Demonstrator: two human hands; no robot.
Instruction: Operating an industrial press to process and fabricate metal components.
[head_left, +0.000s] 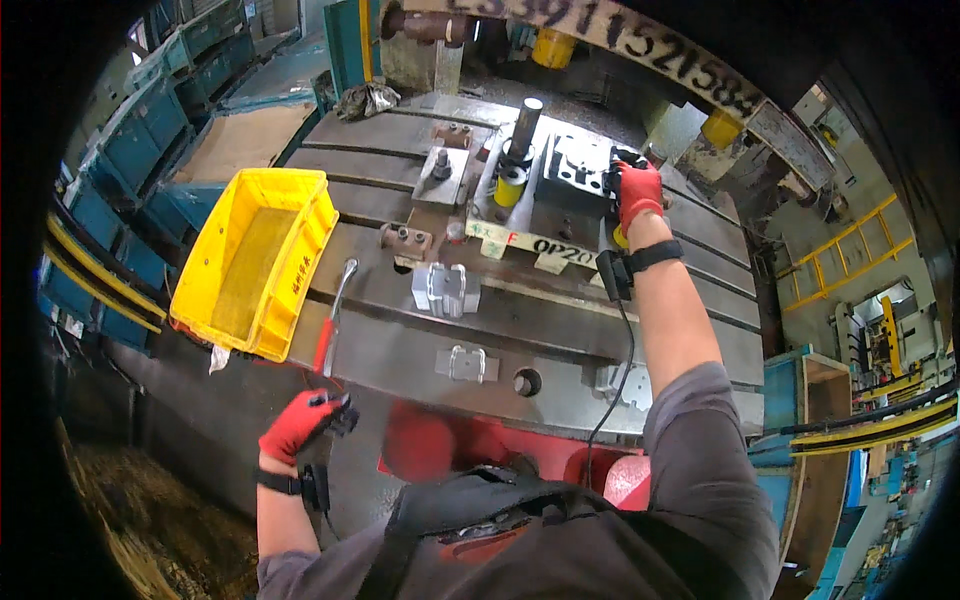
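My right hand, in a red glove, reaches far forward and rests on the right edge of a dark metal die block on the press table; it seems to pinch a small dark piece there, partly hidden. My left hand, also in a red glove, hangs low in front of the table edge, closed around a small dark part. Upright beside the die stands a guide post with a yellow collar.
A yellow plastic bin sits on the left corner of the slotted steel press table. A red-handled tool lies beside it. Metal clamps and brackets lie on the table. Blue crates stand at the left.
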